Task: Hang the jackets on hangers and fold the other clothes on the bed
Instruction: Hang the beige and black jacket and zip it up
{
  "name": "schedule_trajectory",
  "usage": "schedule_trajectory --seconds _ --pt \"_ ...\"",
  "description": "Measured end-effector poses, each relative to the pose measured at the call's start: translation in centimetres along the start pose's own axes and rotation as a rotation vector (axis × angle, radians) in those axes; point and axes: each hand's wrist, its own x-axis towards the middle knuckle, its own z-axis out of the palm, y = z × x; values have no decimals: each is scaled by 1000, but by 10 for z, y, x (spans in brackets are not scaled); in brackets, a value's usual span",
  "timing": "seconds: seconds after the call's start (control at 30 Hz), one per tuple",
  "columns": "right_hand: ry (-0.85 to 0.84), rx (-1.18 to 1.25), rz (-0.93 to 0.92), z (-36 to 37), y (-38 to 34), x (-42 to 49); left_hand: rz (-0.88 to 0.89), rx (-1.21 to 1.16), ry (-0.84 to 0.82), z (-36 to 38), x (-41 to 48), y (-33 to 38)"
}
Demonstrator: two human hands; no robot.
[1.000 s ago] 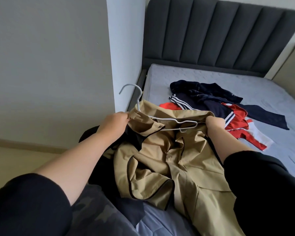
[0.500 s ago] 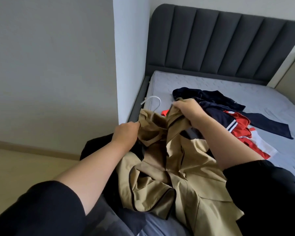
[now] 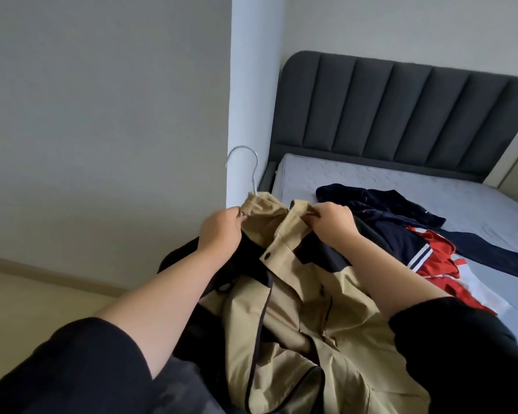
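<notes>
The bed (image 3: 371,186) fills the right side, its grey mattress bare under a dark padded headboard (image 3: 401,115). At the near left corner of the bed, a tan jacket (image 3: 296,309) with dark piping is lifted at its neck, and its body trails down toward the camera in loose folds. Past it on the mattress lies a heap of other clothes: a navy garment (image 3: 386,204) spread wide, with a red and white garment (image 3: 437,255) partly on top of it. A black garment (image 3: 186,258) bunches beneath the jacket's left edge.

The left hand (image 3: 220,234) grips the left side of the jacket's collar, fingers (image 3: 238,218) clenched on the cloth. The right hand (image 3: 335,224) pinches the collar's right side. The two hands are near each other.

The white hanger (image 3: 245,162) shows only its hook, rising upright out of the collar beside the wall corner. A dark snap (image 3: 267,256) sits on the placket just below the collar.
</notes>
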Motion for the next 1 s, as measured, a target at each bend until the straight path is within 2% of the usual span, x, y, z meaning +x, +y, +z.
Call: schedule_trajectory --seconds 0.1,0.17,0.33,0.43,0.53,0.6,0.67,0.7,0.73,0.77,0.8,0.83,0.87,0.9,1.0 --pt "284 34 36 -15 -48 15 -21 13 144 -40 21 -2" --pt "415 90 42 -33 -84 30 -39 -12 255 -77 37 -3" --pt "632 263 -77 -91 -189 63 -97 -20 473 -192 70 -13" --pt "696 305 -176 -126 -257 75 -76 -25 567 -269 80 -26" --pt "783 350 -278 -163 -322 89 -5 -29 680 -349 85 -34" --pt "899 464 -331 -185 -360 95 107 -37 839 -396 83 -33" --pt "1020 610 -379 -194 -390 97 256 66 1017 -429 76 -36" --pt "998 619 -406 -191 -402 97 310 178 1046 -438 71 -45" --pt "874 559 -441 -183 -413 97 332 296 995 -443 67 -59" --pt "674 478 -471 -171 -423 98 306 382 848 -446 63 -78" --pt "453 410 -465 -156 -429 100 230 460 630 -448 58 -99" --pt "319 371 -441 -141 -433 101 133 548 419 -451 52 -122" --pt "306 373 -421 -126 -435 101 68 622 282 -455 46 -143" --pt "350 394 -404 -114 -438 99 31 640 242 -459 38 -162" --pt "475 495 -356 -88 -450 93 15 561 265 -464 19 -201"
